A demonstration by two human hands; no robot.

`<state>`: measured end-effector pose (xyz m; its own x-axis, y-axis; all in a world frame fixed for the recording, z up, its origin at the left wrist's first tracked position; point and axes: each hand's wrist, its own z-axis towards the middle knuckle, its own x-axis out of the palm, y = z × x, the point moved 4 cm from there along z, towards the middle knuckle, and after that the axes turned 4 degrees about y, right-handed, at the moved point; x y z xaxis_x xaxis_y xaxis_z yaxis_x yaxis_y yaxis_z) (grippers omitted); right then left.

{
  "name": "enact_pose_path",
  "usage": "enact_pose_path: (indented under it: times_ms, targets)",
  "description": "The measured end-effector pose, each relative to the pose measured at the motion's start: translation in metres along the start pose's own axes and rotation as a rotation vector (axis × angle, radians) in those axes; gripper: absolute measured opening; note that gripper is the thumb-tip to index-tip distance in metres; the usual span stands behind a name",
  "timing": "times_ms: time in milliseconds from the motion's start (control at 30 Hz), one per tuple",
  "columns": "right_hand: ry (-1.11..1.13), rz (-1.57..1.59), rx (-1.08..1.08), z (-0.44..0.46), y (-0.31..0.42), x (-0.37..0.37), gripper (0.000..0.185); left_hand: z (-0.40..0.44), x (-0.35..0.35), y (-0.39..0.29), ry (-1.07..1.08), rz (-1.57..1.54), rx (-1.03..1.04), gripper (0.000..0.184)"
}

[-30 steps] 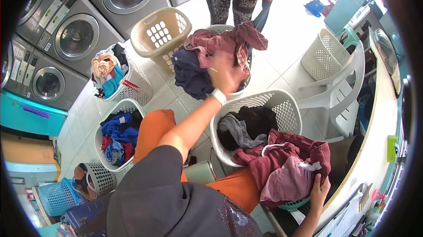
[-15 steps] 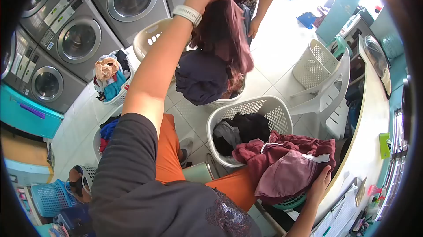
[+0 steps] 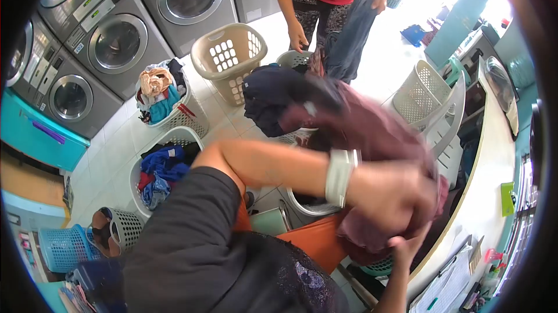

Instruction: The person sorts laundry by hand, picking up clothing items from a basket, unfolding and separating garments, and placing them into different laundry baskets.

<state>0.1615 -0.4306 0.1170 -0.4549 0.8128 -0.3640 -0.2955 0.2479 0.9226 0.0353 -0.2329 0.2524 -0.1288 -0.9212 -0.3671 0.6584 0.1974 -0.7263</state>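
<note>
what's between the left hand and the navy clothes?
Maroon cloth, motion-blurred, spans most of the stretch between the left hand and the navy clothes; it shows in the head view.

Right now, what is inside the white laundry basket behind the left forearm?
Only a sliver of dark cloth shows inside the white laundry basket. The left forearm and blurred maroon garment hide the rest.

machines (image 3: 116, 43) stand left, behind baskets (image 3: 195, 124) holding laundry (image 3: 156, 82); a chair (image 3: 455, 109) stands right, beside the counter (image 3: 485, 173).
</note>
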Motion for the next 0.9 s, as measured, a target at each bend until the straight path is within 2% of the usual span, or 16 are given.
enact_pose_path:
  times_ms: [67,100,133,200,267,300,333,367,400,433,467,533,667,733,800,900]
  targets:
    - [0.077,0.002,-0.018,-0.020,0.005,0.018,0.062,-0.011,0.073,0.008,0.068,-0.048,0.185,0.014]
    - [0.081,0.027,-0.020,-0.023,0.003,0.026,0.060,-0.019,0.095,0.011,0.173,0.026,0.085,0.015]
    - [0.059,0.043,-0.012,-0.020,-0.001,0.023,0.058,-0.021,0.102,0.017,0.156,0.178,0.099,0.014]
    - [-0.048,0.082,0.013,-0.004,-0.012,-0.002,0.053,-0.018,0.081,0.046,0.016,0.138,0.265,0.012]
    - [-0.193,0.143,0.057,0.016,-0.026,-0.033,0.049,-0.039,0.024,0.070,-0.280,0.220,0.101,0.016]
    - [-0.258,0.178,0.091,0.024,-0.030,-0.045,0.047,-0.086,-0.031,0.121,-0.628,0.493,-0.021,0.020]
    - [-0.318,0.214,0.117,0.030,-0.034,-0.056,0.046,-0.130,-0.064,0.157,-0.683,0.528,-0.390,0.027]
    - [-0.360,0.244,0.141,0.034,-0.036,-0.064,0.044,-0.174,-0.094,0.167,-0.748,1.104,-0.746,0.044]
    - [-0.389,0.258,0.155,0.037,-0.039,-0.068,0.042,-0.218,-0.116,0.171,-0.795,1.250,-1.157,0.076]
    - [-0.387,0.247,0.153,0.038,-0.041,-0.069,0.041,-0.256,-0.135,0.175,-0.860,1.154,-1.638,0.102]
    - [-0.347,0.178,0.106,0.039,-0.045,-0.072,0.045,-0.295,-0.151,0.174,-0.955,1.196,-1.765,0.108]
    - [-0.300,0.105,0.067,0.037,-0.061,-0.080,0.051,-0.362,-0.163,0.189,-1.161,0.955,-1.719,0.086]
    - [-0.010,-0.418,-0.036,0.035,-0.074,-0.082,0.056,-0.397,-0.182,0.223,-0.953,0.990,-1.619,0.059]
    - [0.007,-0.576,-0.035,0.034,-0.066,-0.081,0.055,-0.361,-0.195,0.207,-0.963,1.070,-1.277,0.035]
    - [-0.045,-0.738,-0.168,0.037,-0.050,-0.070,0.045,-0.311,-0.203,0.162,-1.106,1.258,-0.804,0.030]
    - [-0.174,-0.609,-0.145,0.039,-0.043,-0.070,0.048,-0.228,-0.189,0.071,-1.293,1.112,-0.243,0.027]
